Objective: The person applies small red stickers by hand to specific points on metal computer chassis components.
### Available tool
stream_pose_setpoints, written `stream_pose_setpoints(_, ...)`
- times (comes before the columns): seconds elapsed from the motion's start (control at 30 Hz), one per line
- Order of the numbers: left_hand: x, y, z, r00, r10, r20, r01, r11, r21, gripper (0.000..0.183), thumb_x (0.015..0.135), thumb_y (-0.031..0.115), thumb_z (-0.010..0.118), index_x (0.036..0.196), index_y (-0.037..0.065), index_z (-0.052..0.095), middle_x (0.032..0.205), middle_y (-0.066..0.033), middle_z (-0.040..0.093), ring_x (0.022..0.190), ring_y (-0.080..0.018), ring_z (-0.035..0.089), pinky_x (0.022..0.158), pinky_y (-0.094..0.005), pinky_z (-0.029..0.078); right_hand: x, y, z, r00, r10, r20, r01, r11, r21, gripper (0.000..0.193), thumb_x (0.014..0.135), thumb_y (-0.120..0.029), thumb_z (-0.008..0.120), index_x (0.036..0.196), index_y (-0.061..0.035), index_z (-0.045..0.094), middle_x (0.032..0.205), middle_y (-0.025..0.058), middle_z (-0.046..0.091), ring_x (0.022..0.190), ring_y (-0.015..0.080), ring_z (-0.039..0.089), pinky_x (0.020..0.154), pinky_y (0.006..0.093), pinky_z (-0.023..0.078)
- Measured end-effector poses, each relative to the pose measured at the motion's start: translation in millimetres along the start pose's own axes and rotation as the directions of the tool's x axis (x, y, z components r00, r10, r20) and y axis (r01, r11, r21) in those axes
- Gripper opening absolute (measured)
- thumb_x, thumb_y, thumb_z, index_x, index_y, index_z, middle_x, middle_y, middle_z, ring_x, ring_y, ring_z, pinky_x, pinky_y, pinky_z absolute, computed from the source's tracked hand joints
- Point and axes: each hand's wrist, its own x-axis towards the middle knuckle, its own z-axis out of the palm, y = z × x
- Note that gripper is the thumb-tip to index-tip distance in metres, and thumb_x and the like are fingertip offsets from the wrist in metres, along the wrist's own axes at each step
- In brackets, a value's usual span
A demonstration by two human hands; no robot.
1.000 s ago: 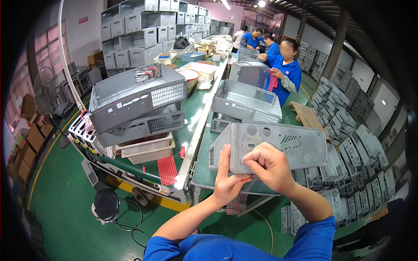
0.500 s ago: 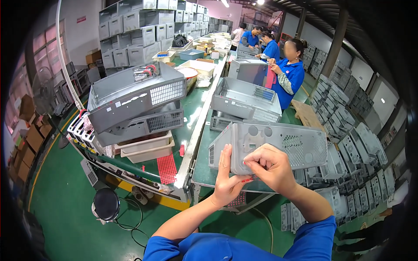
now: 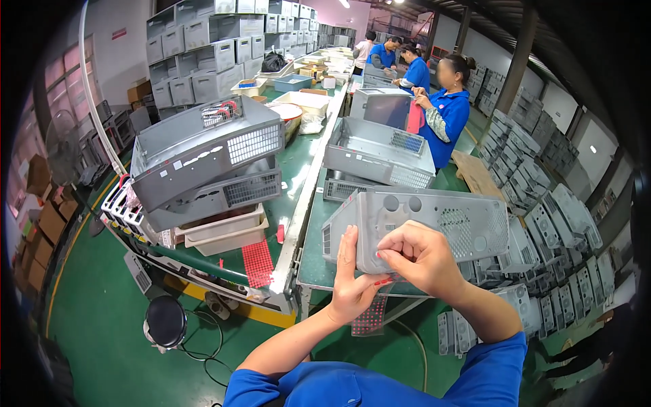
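A grey perforated metal case [image 3: 434, 234] stands tilted before me at the table's edge. Against its left corner, my left hand [image 3: 354, 288] has fingers stretched up along the metal and its thumb pointing right. A clear sheet with rows of red dots [image 3: 369, 320] hangs from that hand, its upper end hidden by the hand. Over the case's front panel, my right hand [image 3: 422, 261] is closed in a pinch near the lower left corner. Red shows at its fingertips; whether that is a nail or a small dot, I cannot tell.
Another open metal case [image 3: 380, 152] lies beyond mine. Stacked cases [image 3: 210, 152] sit on white trays [image 3: 227, 234] at left, near a red dotted sheet [image 3: 258, 263]. A black round stool [image 3: 166, 319] stands below. Co-workers in blue [image 3: 447, 125] work farther along; stacked panels [image 3: 542, 271] fill the right.
More of the dotted sheet now hangs below my left hand. Both hands keep nearly the same place on the case, while the whole view has shifted slightly.
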Motion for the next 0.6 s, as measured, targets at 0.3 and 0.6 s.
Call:
stream_pose_setpoints(0.3,4.9,-3.8,0.7,1.0,-0.006,-0.006,0.006,1.0,0.005,0.018,0.058,0.006,0.073,0.074,0.004,0.064,0.134,-0.0324,0.021,0.124,-0.0456,0.025,0.101,-0.0486,0.02,-8.8,11.0,-4.2,0.958,-0.283,-0.042,0.276,0.952,-0.132,0.018,0.072,0.002,0.058,0.09,-0.0017,0.06,0.081,0.0061,0.055,0.06,0.0112,0.049,0.053,0.0228,0.039)
stream_pose_setpoints(0.6,15.0,-10.5,-2.8,1.0,-0.018,0.0,0.018,0.999,0.031,0.012,0.061,0.003,0.069,0.071,0.0,0.062,0.132,-0.0356,0.02,0.124,-0.0465,0.024,0.101,-0.0482,0.021,-2.4,25.9,8.4,0.75,-0.661,0.039,0.556,0.597,-0.578,0.035,0.068,-0.011,0.063,0.101,0.0005,0.058,0.091,0.0104,0.053,0.072,0.0228,0.051,0.06,0.0315,0.043)
